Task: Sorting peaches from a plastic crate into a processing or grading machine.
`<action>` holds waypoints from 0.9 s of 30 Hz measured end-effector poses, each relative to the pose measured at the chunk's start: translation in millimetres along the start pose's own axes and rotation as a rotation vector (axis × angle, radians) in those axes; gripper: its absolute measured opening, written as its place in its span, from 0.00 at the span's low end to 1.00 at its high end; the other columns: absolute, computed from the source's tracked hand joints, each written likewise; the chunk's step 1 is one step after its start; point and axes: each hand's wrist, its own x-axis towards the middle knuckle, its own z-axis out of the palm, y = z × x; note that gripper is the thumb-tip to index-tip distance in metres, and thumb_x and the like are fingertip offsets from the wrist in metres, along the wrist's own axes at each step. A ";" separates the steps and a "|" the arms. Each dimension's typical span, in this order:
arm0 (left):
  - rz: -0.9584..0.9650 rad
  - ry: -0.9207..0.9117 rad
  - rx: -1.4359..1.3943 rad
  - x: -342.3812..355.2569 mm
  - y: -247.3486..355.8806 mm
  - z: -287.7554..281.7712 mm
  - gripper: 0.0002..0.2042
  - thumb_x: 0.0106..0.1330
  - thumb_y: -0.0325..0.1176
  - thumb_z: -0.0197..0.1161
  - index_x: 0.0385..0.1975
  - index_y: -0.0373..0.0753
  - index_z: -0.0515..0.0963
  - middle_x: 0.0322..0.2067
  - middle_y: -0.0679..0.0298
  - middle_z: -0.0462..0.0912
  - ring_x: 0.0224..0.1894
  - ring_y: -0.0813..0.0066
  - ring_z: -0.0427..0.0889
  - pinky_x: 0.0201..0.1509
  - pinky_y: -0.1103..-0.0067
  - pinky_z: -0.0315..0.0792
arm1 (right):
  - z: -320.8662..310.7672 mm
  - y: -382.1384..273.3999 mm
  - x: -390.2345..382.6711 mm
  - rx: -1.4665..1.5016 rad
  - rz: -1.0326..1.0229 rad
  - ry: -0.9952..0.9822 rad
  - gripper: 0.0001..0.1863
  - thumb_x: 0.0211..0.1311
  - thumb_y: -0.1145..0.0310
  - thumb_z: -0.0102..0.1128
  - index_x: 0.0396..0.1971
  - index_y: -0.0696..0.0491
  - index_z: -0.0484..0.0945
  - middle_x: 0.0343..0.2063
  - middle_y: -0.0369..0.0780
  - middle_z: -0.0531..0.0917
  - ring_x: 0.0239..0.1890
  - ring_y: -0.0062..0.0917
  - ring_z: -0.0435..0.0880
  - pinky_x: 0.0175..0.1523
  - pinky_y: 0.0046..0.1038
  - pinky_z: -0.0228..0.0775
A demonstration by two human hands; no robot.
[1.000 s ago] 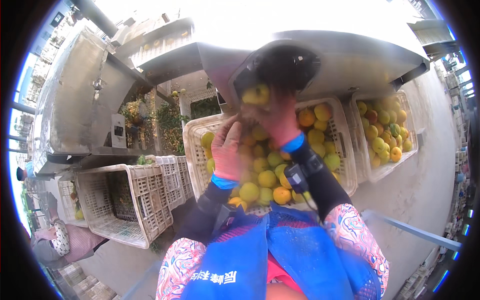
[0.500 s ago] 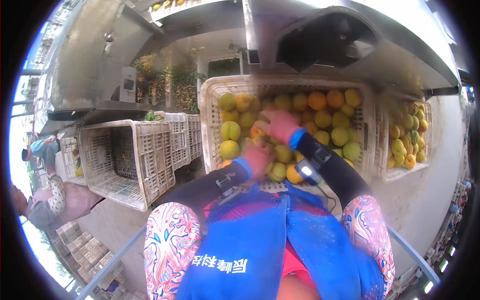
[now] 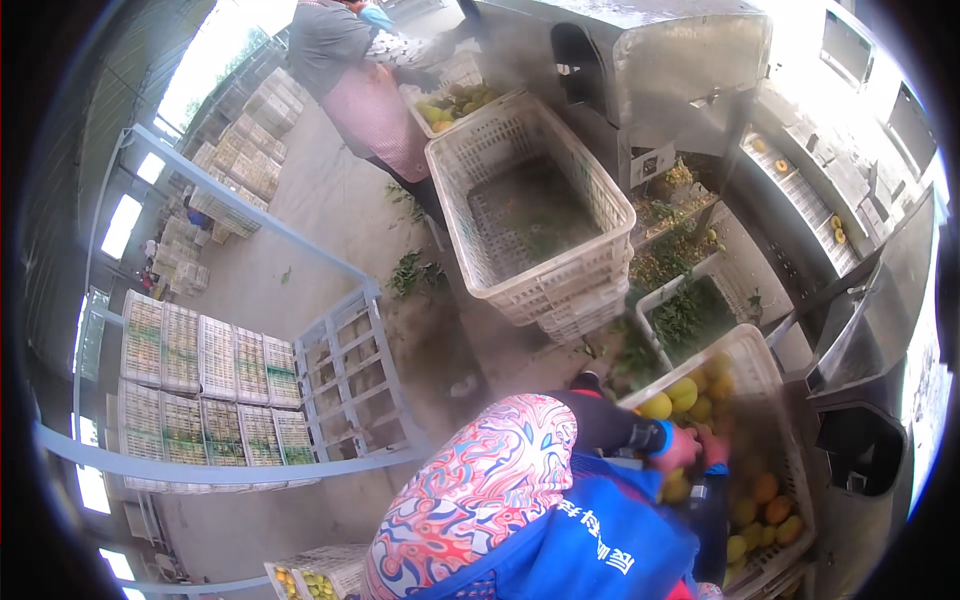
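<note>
Yellow and orange peaches point(image 3: 765, 487) fill a white slatted crate point(image 3: 790, 415) at the lower right. My left hand point(image 3: 680, 447) reaches into it from the left, low over the fruit, with a blue band at its wrist. Close beside it is my right hand point(image 3: 713, 445), also banded in blue, its forearm coming up from below. Both hands look pinkish and are small and blurred. Their fingertips point down among the peaches, and whether they grip one is hidden.
A big empty white crate point(image 3: 530, 215) stands on others, with a co-worker point(image 3: 365, 90) behind it. A pale blue metal frame point(image 3: 250, 475) crosses the left, near stacked crates point(image 3: 200, 385). Metal machinery point(image 3: 690, 70) and a chute holding a few peaches point(image 3: 780, 165) line the right.
The view has swung left, so the peach crate and my hands now appear at the lower right. The empty crates and co-worker moved toward the middle. My hands are still at the peaches.
</note>
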 end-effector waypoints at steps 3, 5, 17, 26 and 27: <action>-0.301 0.323 -0.496 -7.0 1.9 -2.2 0.34 0.46 0.53 0.77 0.52 0.40 0.82 0.54 0.51 0.81 0.57 0.52 0.79 0.60 0.61 0.74 | -27.8 9.5 -24.0 -0.169 -0.329 -0.064 0.30 0.56 0.60 0.66 0.60 0.52 0.73 0.52 0.45 0.80 0.56 0.35 0.77 0.62 0.33 0.68; -0.329 0.168 -1.255 -25.3 18.9 -49.4 0.35 0.48 0.53 0.78 0.56 0.42 0.78 0.53 0.55 0.78 0.55 0.57 0.78 0.57 0.63 0.75 | -56.6 -24.0 -41.1 -0.448 -0.227 -0.052 0.31 0.60 0.61 0.63 0.64 0.54 0.70 0.58 0.47 0.76 0.63 0.36 0.73 0.69 0.33 0.63; 0.371 0.206 -1.807 -47.3 57.0 -125.5 0.36 0.61 0.58 0.65 0.61 0.35 0.72 0.56 0.58 0.79 0.57 0.67 0.79 0.60 0.70 0.73 | -92.0 -256.9 -124.6 0.877 -0.190 0.676 0.35 0.57 0.71 0.73 0.64 0.62 0.69 0.56 0.45 0.79 0.54 0.30 0.81 0.59 0.29 0.75; 0.253 0.186 -1.715 -13.0 43.6 -121.7 0.46 0.52 0.56 0.70 0.66 0.32 0.65 0.62 0.54 0.74 0.64 0.62 0.73 0.70 0.67 0.65 | -121.9 -282.0 -166.8 0.410 -0.162 0.666 0.44 0.45 0.73 0.79 0.66 0.57 0.69 0.57 0.45 0.79 0.59 0.33 0.78 0.62 0.31 0.71; 0.254 0.216 -1.777 -10.8 45.5 -119.4 0.45 0.52 0.56 0.70 0.66 0.32 0.66 0.61 0.54 0.74 0.64 0.62 0.73 0.70 0.66 0.65 | -119.3 -280.3 -167.8 0.273 -0.201 0.723 0.44 0.44 0.74 0.79 0.65 0.56 0.70 0.58 0.46 0.78 0.59 0.35 0.78 0.62 0.32 0.71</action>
